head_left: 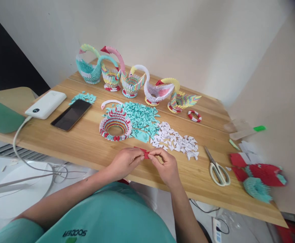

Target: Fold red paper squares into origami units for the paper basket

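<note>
A small piece of red paper [146,155] is pinched between both hands at the table's front edge. My left hand [126,162] grips its left part, and my right hand [164,164] closes on its right side. Just beyond the hands lie a heap of turquoise folded pieces [142,116] and a spread of white folded pieces [178,140]. Left of these stands a round multicoloured paper bowl [115,124], with a white curved neck piece [112,102] behind it.
Several paper swan baskets [157,92] line the table's back, near a red-white ring [194,116]. Scissors [218,172] and red paper [266,173] lie right. A phone [71,114] and power bank [46,104] with a cable sit left on the wooden table [86,145].
</note>
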A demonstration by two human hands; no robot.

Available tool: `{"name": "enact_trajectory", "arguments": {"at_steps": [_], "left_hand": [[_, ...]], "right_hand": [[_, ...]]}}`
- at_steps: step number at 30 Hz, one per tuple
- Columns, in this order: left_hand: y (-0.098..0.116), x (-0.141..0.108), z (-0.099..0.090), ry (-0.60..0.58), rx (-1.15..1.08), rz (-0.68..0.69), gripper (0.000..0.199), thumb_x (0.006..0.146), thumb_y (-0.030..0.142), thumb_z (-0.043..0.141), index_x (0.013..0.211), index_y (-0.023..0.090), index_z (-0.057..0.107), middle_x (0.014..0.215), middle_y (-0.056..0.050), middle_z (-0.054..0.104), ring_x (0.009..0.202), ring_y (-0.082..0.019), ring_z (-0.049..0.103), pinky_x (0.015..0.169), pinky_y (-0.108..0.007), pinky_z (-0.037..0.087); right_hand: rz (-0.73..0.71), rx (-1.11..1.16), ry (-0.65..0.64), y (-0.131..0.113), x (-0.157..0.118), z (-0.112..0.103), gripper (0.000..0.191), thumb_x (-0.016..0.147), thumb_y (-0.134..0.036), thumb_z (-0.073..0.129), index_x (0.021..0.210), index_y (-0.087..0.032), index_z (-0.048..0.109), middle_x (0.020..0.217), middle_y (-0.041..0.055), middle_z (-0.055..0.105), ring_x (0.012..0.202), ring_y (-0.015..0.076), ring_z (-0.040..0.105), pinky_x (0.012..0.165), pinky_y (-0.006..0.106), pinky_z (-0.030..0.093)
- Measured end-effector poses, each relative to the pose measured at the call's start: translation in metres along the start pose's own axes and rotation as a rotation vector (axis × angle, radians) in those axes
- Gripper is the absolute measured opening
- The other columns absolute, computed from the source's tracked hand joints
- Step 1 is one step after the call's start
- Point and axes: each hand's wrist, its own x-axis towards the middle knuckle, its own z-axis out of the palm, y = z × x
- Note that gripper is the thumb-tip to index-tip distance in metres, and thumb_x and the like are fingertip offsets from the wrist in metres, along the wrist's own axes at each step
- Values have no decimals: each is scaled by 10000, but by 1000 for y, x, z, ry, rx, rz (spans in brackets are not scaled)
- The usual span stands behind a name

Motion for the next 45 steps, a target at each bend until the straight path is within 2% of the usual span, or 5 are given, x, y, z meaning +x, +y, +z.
{"name": "enact_trajectory", "arguments": {"at_steps": [10,16,25,37,45], "left_hand": [[-3,-4,13,20,-424,-152,273,902,388,526,848,136,619,713,14,541,634,-108,430,580,-211,331],[-8,0,17,137,-374,-162,247,849,339,582,715,134,614,666,2,565,646,-121,474,601,-222,355],[-5,2,4,35,-176,-63,180,825,191,561,655,136,582,597,35,522,565,-85,428,543,-204,306],[-4,-2,10,176,-126,51,229,879,238,554,689,135,632,688,-25,636,659,-128,545,640,-240,390],[-10,2,8,-9,-811,-270,352,828,481,630,854,130,623,768,-53,678,695,-143,604,678,-268,471]], "right_hand": [[-10,49,41,5,-2,9,185,886,-244,617,1039,-267,719,906,15,721,817,161,668,739,274,532],[-14,111,48,7,-6,16,177,907,-249,603,1041,-273,716,956,29,717,867,168,669,775,287,538],[-90,-12,-128,-4,1,0,106,896,-223,617,943,-249,708,860,13,703,797,161,640,746,283,491],[87,168,62,0,-2,19,149,922,-302,551,832,-215,633,736,-14,615,660,132,552,623,244,430],[-20,93,101,-3,-3,15,156,928,-262,537,810,-221,630,747,-1,635,691,147,584,668,264,461]]}}
